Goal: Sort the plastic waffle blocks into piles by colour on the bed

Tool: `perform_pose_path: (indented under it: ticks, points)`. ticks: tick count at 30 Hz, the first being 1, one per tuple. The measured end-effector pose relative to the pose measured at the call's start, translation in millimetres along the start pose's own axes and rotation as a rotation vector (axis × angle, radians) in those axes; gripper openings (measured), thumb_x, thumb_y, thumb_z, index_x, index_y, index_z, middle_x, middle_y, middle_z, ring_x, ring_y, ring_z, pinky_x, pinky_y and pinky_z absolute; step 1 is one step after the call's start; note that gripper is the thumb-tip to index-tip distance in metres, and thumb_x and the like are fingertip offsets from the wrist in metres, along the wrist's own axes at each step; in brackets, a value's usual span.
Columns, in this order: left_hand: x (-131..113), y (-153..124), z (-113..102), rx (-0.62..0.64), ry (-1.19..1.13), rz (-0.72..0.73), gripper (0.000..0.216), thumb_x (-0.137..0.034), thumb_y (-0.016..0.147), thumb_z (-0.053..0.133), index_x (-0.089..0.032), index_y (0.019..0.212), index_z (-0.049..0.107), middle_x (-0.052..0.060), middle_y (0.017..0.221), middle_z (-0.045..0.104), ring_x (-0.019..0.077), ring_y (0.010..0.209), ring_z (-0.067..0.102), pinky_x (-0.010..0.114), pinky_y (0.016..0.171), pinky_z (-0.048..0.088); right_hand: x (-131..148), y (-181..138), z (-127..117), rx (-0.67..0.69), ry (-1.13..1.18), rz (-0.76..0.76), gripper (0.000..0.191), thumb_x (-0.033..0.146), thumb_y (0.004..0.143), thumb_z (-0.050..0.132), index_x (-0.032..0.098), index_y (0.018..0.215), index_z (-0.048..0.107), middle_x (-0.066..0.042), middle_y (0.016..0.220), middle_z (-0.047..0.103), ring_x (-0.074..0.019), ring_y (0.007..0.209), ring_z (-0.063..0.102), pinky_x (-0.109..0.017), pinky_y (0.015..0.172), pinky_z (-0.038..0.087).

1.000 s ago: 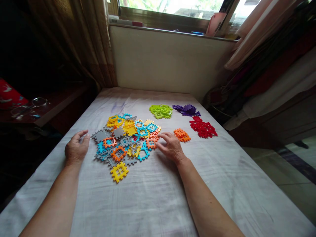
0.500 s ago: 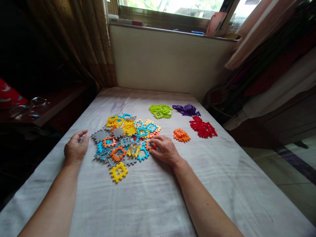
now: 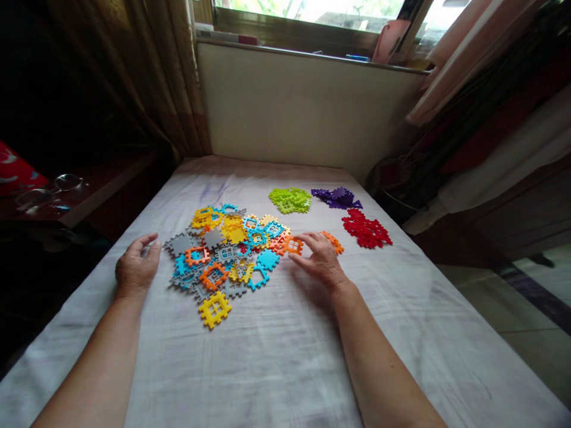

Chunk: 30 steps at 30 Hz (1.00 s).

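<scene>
Head view: two bare forearms reach over a worktop [image 3: 267,356] covered with a white sheet.
Right hand [image 3: 322,263]: palm down, with thumb and forefinger pinching the orange tile [image 3: 293,245] and the other fingers loosely curved.
Orange tile: a square window-shaped piece at the right edge of the heap [image 3: 227,249], between the heap and the orange pile [image 3: 335,242]. Whether it rests on the sheet or is just lifted cannot be told.
Left hand: the left hand [image 3: 135,268] rests on the sheet with fingers loosely curled and apart, holding nothing. It is just beside a grey tile [image 3: 180,244] at the heap's left edge.
Heap: mixed yellow, blue, grey and orange toothed tiles lie overlapping in the middle of the worktop between the two hands.
Yellow tile [image 3: 215,310]: lies alone at the near edge of the heap, flat on the sheet.
Orange pile: small, partly hidden behind the right hand's fingers.
Sorted piles: a green pile [image 3: 291,200], a purple pile [image 3: 336,198] and a red pile [image 3: 366,229] sit beyond the right hand, each of one colour and near one another.
Glasses [image 3: 66,181]: on a dark shelf to the left, well apart from the tiles.
</scene>
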State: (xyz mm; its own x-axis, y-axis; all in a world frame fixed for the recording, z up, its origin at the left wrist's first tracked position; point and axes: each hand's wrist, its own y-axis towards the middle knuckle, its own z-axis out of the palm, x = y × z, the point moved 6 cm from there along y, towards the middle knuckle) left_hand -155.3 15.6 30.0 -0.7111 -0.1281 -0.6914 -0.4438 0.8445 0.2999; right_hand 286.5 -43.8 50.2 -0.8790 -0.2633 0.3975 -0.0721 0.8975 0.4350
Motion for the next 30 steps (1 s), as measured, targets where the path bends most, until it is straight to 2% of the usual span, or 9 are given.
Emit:
perform_pose_path:
  ticks: [3, 6, 14, 17, 20, 23, 25, 27, 30]
  points:
    - [-2.4, -1.1, -0.4, 0.009, 0.003, -0.016, 0.047, -0.046, 0.079, 0.056, -0.021, 0.116, 0.071, 0.008, 0.112, 0.075, 0.0263, 0.107, 0.068, 0.040, 0.100, 0.050, -35.0, -4.8, -18.1, -0.059, -0.148, 0.150, 0.034, 0.037, 0.079, 0.074, 0.025, 0.110, 0.074, -0.009, 0.113, 0.069, -0.0270, 0.104, 0.060, -0.040, 0.093, 0.045]
    - [-4.5, -1.7, -0.4, 0.007, 0.005, -0.014, 0.048, -0.046, 0.079, 0.056, -0.020, 0.116, 0.071, 0.009, 0.112, 0.074, 0.0267, 0.108, 0.068, 0.040, 0.101, 0.049, -59.5, -12.9, -24.3, -0.070, -0.242, 0.230, 0.035, 0.041, 0.077, 0.076, 0.025, 0.108, 0.074, -0.009, 0.113, 0.068, -0.0277, 0.104, 0.058, -0.039, 0.090, 0.042]
    - [-3.1, -0.8, -0.3, 0.006, 0.002, 0.008, 0.050, -0.047, 0.079, 0.054, -0.018, 0.117, 0.071, 0.010, 0.114, 0.074, 0.0259, 0.109, 0.068, 0.038, 0.102, 0.049, -74.6, -21.8, -26.9, -0.087, -0.285, 0.278, 0.037, 0.043, 0.074, 0.077, 0.025, 0.106, 0.074, -0.007, 0.111, 0.067, -0.0265, 0.103, 0.055, -0.038, 0.090, 0.039]
    - [-0.1, 0.6, 0.7, 0.002, 0.004, 0.012, 0.049, -0.048, 0.079, 0.055, -0.020, 0.116, 0.071, 0.008, 0.113, 0.074, 0.0252, 0.108, 0.068, 0.038, 0.101, 0.049, -66.9, -17.0, -28.6, -0.126, -0.263, 0.247, 0.031, 0.041, 0.076, 0.075, 0.025, 0.103, 0.074, -0.007, 0.112, 0.067, -0.0270, 0.105, 0.056, -0.039, 0.092, 0.039]
    - [2.7, 1.9, 2.0, -0.005, 0.003, 0.012, 0.047, -0.048, 0.078, 0.056, -0.022, 0.114, 0.071, 0.007, 0.112, 0.075, 0.0252, 0.105, 0.069, 0.038, 0.099, 0.051, -43.5, -8.4, -19.5, -0.150, -0.205, 0.163, 0.021, 0.036, 0.085, 0.067, 0.023, 0.099, 0.075, -0.008, 0.109, 0.068, -0.0261, 0.103, 0.057, -0.040, 0.095, 0.040]
    - [5.5, 2.7, 3.0, -0.006, -0.012, 0.003, 0.045, -0.047, 0.078, 0.057, -0.023, 0.113, 0.072, 0.007, 0.111, 0.075, 0.0251, 0.104, 0.069, 0.039, 0.099, 0.051, -10.0, -1.9, 5.6, -0.043, -0.146, 0.056, 0.024, 0.030, 0.090, 0.060, 0.023, 0.109, 0.074, -0.009, 0.110, 0.069, -0.0254, 0.105, 0.058, -0.039, 0.097, 0.041]
    - [6.6, 3.0, 3.2, -0.008, -0.022, 0.000, 0.045, -0.046, 0.078, 0.058, -0.023, 0.113, 0.072, 0.007, 0.111, 0.075, 0.0254, 0.106, 0.068, 0.039, 0.100, 0.050, 7.6, -1.4, 22.7, 0.045, -0.152, 0.033, 0.033, 0.028, 0.091, 0.059, 0.025, 0.122, 0.069, -0.010, 0.120, 0.068, -0.0262, 0.111, 0.058, -0.040, 0.097, 0.042]
    - [6.7, 3.0, 3.3, -0.010, -0.026, 0.005, 0.045, -0.047, 0.078, 0.058, -0.023, 0.114, 0.072, 0.007, 0.112, 0.075, 0.0257, 0.107, 0.068, 0.040, 0.101, 0.050, 16.9, -2.8, 33.2, 0.093, -0.192, 0.051, 0.039, 0.026, 0.092, 0.058, 0.026, 0.130, 0.065, -0.011, 0.131, 0.064, -0.0278, 0.118, 0.056, -0.042, 0.098, 0.042]
    - [5.9, 2.9, 3.3, -0.015, -0.029, 0.014, 0.044, -0.046, 0.079, 0.058, -0.022, 0.113, 0.072, 0.007, 0.112, 0.075, 0.0259, 0.107, 0.068, 0.040, 0.100, 0.050, 19.4, -4.4, 37.7, 0.116, -0.224, 0.076, 0.035, 0.025, 0.092, 0.058, 0.026, 0.126, 0.067, -0.012, 0.136, 0.062, -0.0285, 0.121, 0.054, -0.043, 0.099, 0.042]
